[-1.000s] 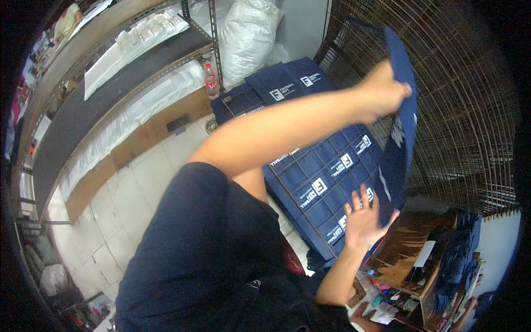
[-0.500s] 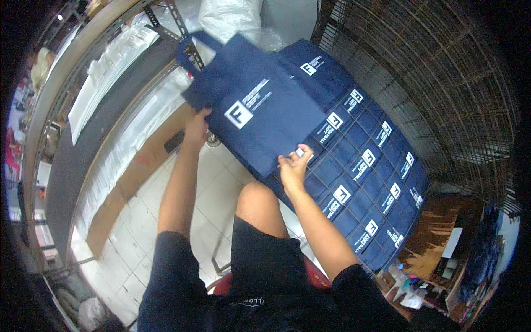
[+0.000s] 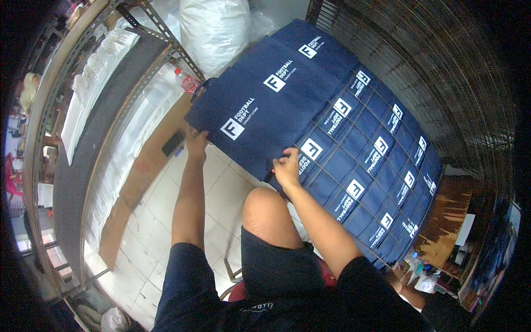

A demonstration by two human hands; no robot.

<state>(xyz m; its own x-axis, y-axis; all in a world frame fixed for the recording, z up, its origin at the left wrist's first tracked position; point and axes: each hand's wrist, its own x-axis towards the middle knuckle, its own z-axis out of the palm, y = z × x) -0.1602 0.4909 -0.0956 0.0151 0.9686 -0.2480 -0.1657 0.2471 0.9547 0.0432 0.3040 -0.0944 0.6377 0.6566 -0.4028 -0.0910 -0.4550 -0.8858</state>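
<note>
Here, a navy logo-printed fabric panel (image 3: 255, 145) lying flat — left hand (image 3: 197, 146) and right hand (image 3: 286, 168) pinching its near edge — beside rows of similar panels (image 3: 367, 167).

Left fingers (image 3: 202, 134) and right fingers (image 3: 290, 151) at navy fabric's (image 3: 263, 113) edge

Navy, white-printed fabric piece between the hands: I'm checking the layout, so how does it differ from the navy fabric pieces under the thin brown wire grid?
Thin brown wires cross the gridded navy fabric pieces, while none cross the uncovered navy fabric piece. The uncovered piece's lettering sits up and right of its white square; the gridded pieces' lettering sits down and left. Both are navy with white prints.
</note>
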